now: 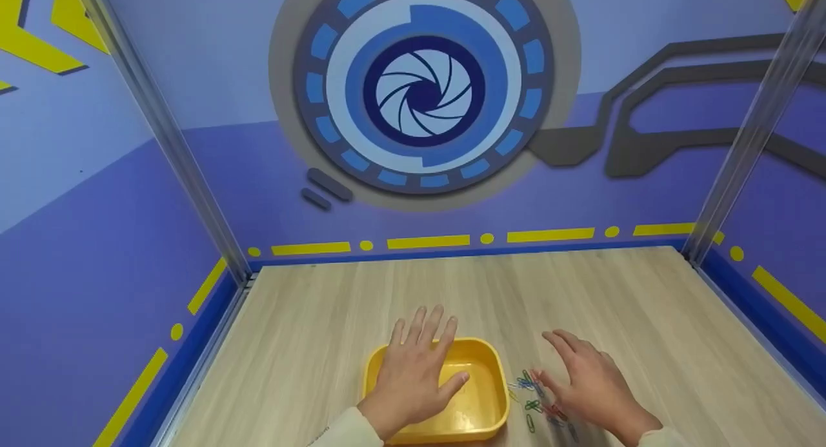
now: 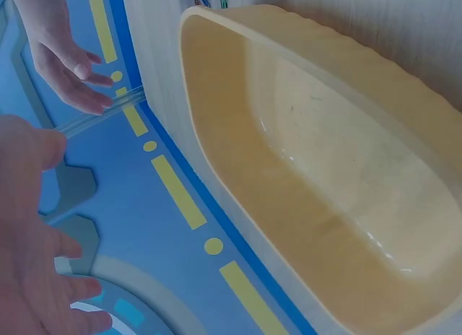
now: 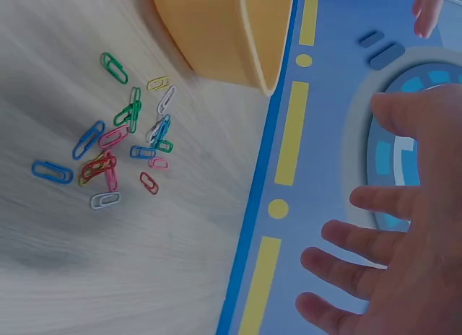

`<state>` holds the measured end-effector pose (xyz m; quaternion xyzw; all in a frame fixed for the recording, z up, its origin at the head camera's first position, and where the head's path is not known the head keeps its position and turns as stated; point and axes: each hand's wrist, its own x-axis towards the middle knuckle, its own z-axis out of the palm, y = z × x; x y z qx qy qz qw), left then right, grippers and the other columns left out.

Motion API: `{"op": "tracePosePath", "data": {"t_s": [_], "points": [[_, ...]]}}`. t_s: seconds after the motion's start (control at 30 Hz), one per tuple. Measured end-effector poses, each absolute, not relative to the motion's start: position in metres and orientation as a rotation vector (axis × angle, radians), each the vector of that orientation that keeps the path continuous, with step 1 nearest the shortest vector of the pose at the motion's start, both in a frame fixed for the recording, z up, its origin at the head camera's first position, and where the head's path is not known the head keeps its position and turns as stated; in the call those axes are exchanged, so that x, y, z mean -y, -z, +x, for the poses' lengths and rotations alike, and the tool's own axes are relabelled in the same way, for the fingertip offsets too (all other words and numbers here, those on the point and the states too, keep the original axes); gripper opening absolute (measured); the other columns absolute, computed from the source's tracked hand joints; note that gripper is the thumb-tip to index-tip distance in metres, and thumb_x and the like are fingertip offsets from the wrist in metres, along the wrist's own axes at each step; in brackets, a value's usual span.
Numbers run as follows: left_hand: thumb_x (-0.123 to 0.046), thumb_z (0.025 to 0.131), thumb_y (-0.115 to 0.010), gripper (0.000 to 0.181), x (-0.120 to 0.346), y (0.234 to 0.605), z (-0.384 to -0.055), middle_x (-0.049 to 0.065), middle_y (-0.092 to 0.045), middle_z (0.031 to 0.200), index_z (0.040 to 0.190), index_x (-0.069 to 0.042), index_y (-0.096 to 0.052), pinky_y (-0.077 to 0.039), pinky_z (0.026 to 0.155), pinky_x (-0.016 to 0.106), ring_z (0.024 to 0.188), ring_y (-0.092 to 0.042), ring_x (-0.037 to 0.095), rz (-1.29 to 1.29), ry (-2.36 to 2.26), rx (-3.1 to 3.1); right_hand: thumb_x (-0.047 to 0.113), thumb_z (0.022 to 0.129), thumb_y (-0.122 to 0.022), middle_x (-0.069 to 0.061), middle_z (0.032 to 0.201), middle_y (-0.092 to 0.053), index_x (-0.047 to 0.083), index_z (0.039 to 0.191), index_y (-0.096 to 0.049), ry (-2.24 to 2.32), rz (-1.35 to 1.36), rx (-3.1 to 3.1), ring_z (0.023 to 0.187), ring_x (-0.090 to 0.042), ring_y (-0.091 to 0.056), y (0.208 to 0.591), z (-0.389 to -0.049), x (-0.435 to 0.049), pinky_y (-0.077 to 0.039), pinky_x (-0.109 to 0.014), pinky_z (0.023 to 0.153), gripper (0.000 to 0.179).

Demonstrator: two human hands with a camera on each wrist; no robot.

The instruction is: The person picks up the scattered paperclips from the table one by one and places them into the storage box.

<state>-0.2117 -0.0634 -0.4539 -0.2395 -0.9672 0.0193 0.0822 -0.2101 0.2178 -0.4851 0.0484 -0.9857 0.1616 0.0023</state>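
Note:
A yellow plastic bin (image 1: 474, 405) stands on the wooden table, and its inside looks bare in the left wrist view. My left hand (image 1: 413, 376) is held over the bin's left part with fingers spread, holding nothing. To the right of the bin lies a loose scatter of coloured paper clips (image 1: 532, 406), in green, blue, red, pink, yellow and white. Above their right side hovers my right hand (image 1: 590, 382), fingers apart and nothing between them. In the right wrist view the paper clips (image 3: 113, 137) lie flat on the table, well below the right hand (image 3: 411, 227).
The wooden tabletop (image 1: 310, 318) reaches back to a printed blue and purple wall (image 1: 226, 176). Metal posts (image 1: 168, 137) rise at both back corners, and side walls flank the table.

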Motion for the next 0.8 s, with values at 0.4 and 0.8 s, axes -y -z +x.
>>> {"op": "tracePosePath", "data": {"t_s": [0.4,0.8], "points": [[-0.075,0.081,-0.008,0.08,0.071,0.464,-0.21,0.001,-0.009,0.155,0.147,-0.029,-0.009,-0.022,0.109,0.056,0.141,-0.016,0.026,-0.71,-0.018,2.851,0.076,0.071,-0.048,-0.011,0.142,-0.039,0.021,0.137,-0.04,-0.513,0.045,3.137,0.124,-0.036,-0.041,0.494,-0.21,-0.218,-0.032,-0.061,0.098,0.086],[-0.075,0.081,-0.012,0.082,0.081,0.474,-0.205,0.001,-0.014,0.154,0.146,-0.026,-0.017,-0.023,0.107,0.056,0.141,-0.017,0.026,-0.666,0.016,2.858,0.076,0.073,-0.043,-0.013,0.138,-0.043,0.018,0.135,-0.041,-0.538,0.031,3.149,0.121,-0.037,-0.044,0.505,-0.211,-0.219,-0.033,-0.061,0.096,0.085]]}}
